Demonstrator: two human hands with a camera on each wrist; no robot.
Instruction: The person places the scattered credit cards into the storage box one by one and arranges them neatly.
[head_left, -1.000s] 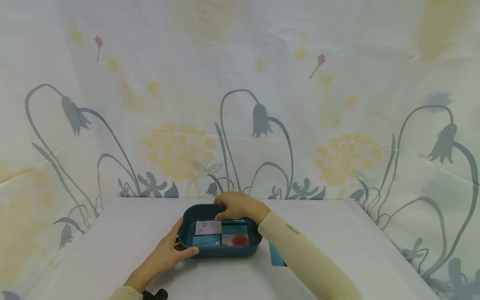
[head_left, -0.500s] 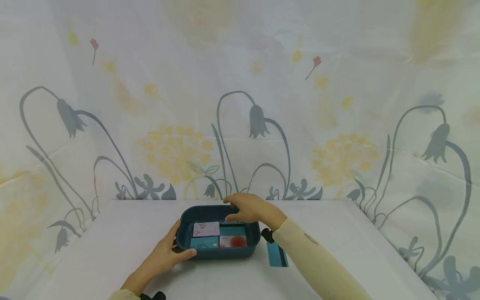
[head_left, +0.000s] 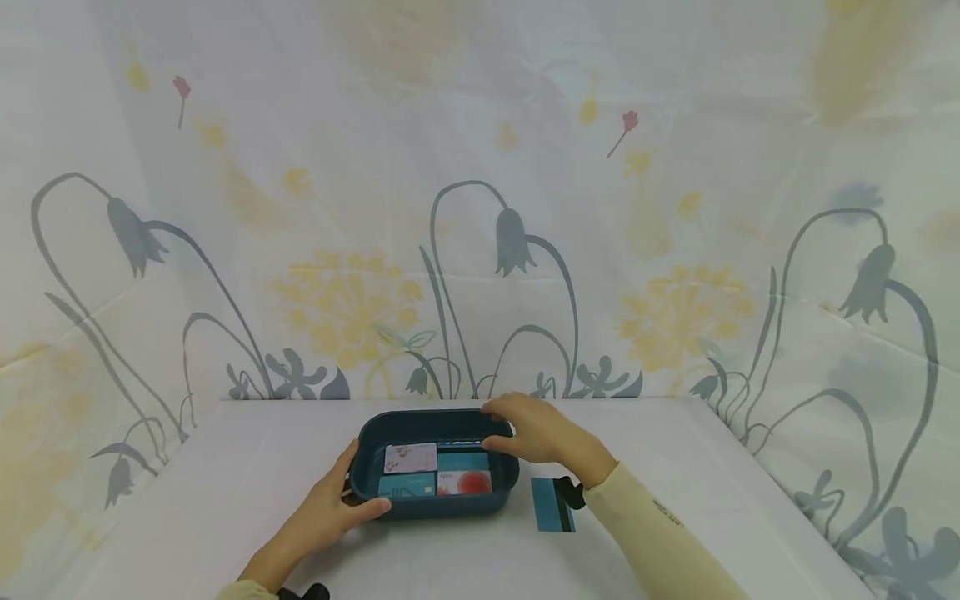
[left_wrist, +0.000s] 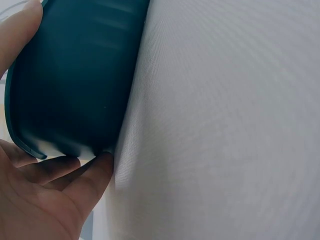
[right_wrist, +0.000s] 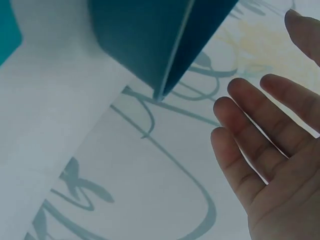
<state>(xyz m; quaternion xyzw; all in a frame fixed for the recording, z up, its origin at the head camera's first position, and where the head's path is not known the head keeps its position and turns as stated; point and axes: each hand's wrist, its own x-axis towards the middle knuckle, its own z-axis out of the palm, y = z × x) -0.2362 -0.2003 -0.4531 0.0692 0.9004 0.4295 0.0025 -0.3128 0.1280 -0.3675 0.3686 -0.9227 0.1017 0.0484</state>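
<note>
A dark teal plastic tray (head_left: 450, 506) stands on the white table. Four-sided cards lie flat in it: a pale floral card (head_left: 410, 457), a blue card (head_left: 406, 484), a red-and-white card (head_left: 464, 482) and a teal card with a dark stripe (head_left: 462, 460). My left hand (head_left: 327, 508) holds the tray's left end, thumb at the front rim and fingers along the end wall (left_wrist: 65, 90). Over the tray's right rim hovers my right hand (head_left: 536, 429), holding nothing; its fingers (right_wrist: 250, 130) are relaxed and apart from the tray in the right wrist view.
A blue card with a black stripe (head_left: 547, 505) lies on the table to the right of the tray, under the right wrist's black strap (head_left: 572, 492). Behind the white tabletop (head_left: 660, 450) hangs a flower-printed cloth (head_left: 675, 208).
My right hand has moved rightward from above the tray's middle to its right rim, and its sleeve uncovers more of the loose blue card. The left hand keeps its hold on the tray.
</note>
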